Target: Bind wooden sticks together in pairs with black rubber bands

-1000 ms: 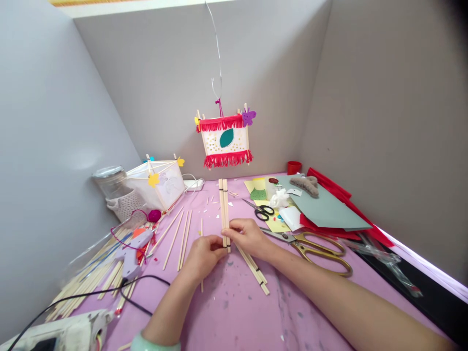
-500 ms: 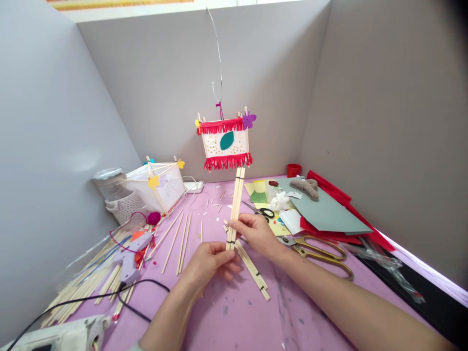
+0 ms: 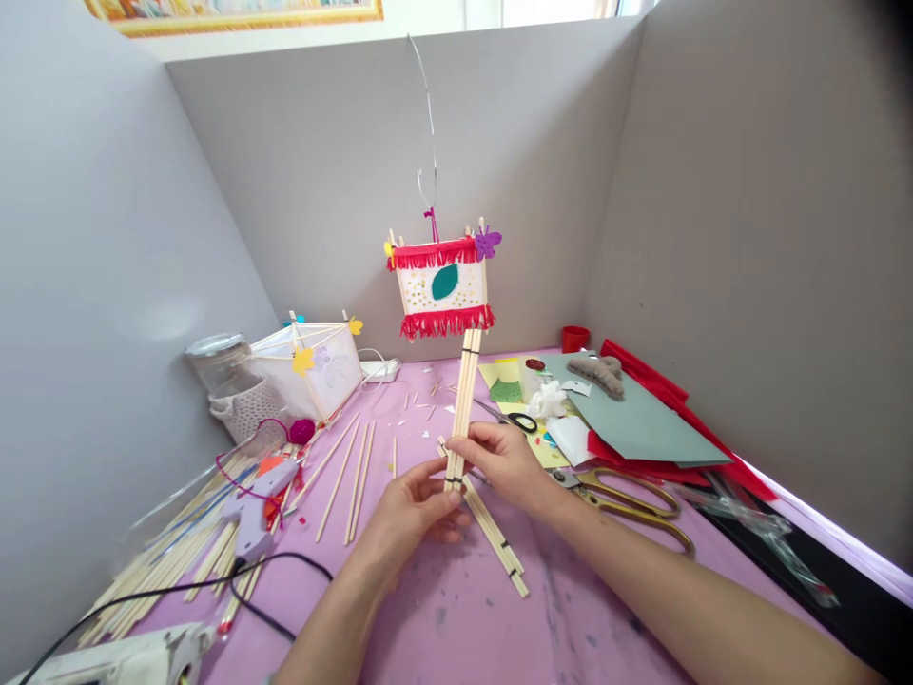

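Observation:
A small bundle of pale wooden sticks [image 3: 463,395], marked with black lines near both ends, stands nearly upright between my hands. My left hand [image 3: 420,504] pinches its lower end, thumb in front. Just above, my right hand [image 3: 499,461] grips the same bundle from the right side. Beneath them on the cloth lie two more marked sticks [image 3: 495,538], partly covered by my hands. Beyond the bundle's top a white paper lantern [image 3: 443,285] with red fringe, a green leaf and a purple butterfly hangs from a wire hook [image 3: 430,114].
At left are a second lantern [image 3: 332,366], a glass jar [image 3: 218,357], a lilac glue gun [image 3: 253,518] with a black cord, and many loose sticks [image 3: 164,561]. Gold-handled scissors [image 3: 628,495], small black scissors [image 3: 524,421], grey-green card [image 3: 634,419] and red felt lie right. Grey panels surround the table.
My view has tilted up slightly, so the scene sits a little lower. Both hands still hold the bundle, and the left fingers have curled closer around its lower end.

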Demonstrator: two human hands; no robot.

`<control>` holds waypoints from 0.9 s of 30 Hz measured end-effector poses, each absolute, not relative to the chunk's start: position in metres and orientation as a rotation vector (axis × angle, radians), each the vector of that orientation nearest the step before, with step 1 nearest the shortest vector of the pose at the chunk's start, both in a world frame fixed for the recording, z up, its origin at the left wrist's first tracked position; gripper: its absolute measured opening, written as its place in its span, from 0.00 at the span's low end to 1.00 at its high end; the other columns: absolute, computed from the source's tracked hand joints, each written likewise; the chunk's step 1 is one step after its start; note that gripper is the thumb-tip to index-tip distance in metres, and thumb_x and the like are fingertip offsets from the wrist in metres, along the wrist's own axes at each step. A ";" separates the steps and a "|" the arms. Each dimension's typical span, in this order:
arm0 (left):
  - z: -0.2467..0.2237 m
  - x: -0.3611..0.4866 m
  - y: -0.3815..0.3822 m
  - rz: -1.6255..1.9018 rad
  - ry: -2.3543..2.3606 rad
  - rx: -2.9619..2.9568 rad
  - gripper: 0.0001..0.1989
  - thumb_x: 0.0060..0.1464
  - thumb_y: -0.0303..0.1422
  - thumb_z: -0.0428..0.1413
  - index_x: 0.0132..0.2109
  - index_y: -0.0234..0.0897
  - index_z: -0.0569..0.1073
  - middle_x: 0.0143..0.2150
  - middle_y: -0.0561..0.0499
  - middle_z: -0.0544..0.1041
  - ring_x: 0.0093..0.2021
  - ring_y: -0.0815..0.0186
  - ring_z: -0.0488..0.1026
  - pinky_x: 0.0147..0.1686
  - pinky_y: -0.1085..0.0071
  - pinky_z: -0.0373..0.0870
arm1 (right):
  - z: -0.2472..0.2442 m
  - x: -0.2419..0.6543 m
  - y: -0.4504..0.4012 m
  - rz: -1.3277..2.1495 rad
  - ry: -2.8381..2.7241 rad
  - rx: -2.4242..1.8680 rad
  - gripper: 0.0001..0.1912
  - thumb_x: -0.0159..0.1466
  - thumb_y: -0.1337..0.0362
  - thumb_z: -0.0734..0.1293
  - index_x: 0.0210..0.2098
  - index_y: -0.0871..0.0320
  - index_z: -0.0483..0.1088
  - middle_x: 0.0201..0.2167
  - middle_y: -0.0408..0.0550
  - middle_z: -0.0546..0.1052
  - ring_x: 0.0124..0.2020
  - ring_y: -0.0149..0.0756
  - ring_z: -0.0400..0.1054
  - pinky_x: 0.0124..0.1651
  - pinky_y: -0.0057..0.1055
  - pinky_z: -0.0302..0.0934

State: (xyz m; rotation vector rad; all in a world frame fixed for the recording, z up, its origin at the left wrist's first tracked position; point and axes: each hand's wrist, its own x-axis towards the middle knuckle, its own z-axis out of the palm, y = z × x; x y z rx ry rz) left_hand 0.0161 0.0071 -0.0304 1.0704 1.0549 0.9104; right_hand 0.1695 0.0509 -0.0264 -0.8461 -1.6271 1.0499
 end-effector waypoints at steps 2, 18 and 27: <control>-0.031 0.016 0.007 0.912 1.048 1.107 0.25 0.43 0.36 0.63 0.50 0.37 0.70 0.44 0.44 0.75 0.31 0.65 0.76 0.28 0.70 0.72 | -0.028 0.169 0.051 1.043 -1.636 -0.851 0.14 0.60 0.57 0.65 0.24 0.60 0.69 0.19 0.41 0.68 0.22 0.29 0.62 0.25 0.26 0.55; -0.024 0.015 0.003 0.875 0.891 1.143 0.12 0.46 0.33 0.61 0.37 0.29 0.75 0.35 0.44 0.77 0.27 0.69 0.74 0.28 0.73 0.71 | -0.038 0.172 0.058 1.768 -1.039 -0.743 0.14 0.53 0.57 0.70 0.30 0.63 0.72 0.22 0.45 0.74 0.22 0.29 0.67 0.26 0.25 0.59; -0.026 0.018 0.004 0.892 0.940 1.117 0.11 0.48 0.36 0.59 0.34 0.30 0.72 0.30 0.46 0.77 0.23 0.69 0.73 0.25 0.73 0.70 | -0.042 0.172 0.059 1.828 -1.011 -0.687 0.14 0.54 0.57 0.71 0.29 0.64 0.72 0.21 0.44 0.73 0.20 0.27 0.66 0.23 0.23 0.58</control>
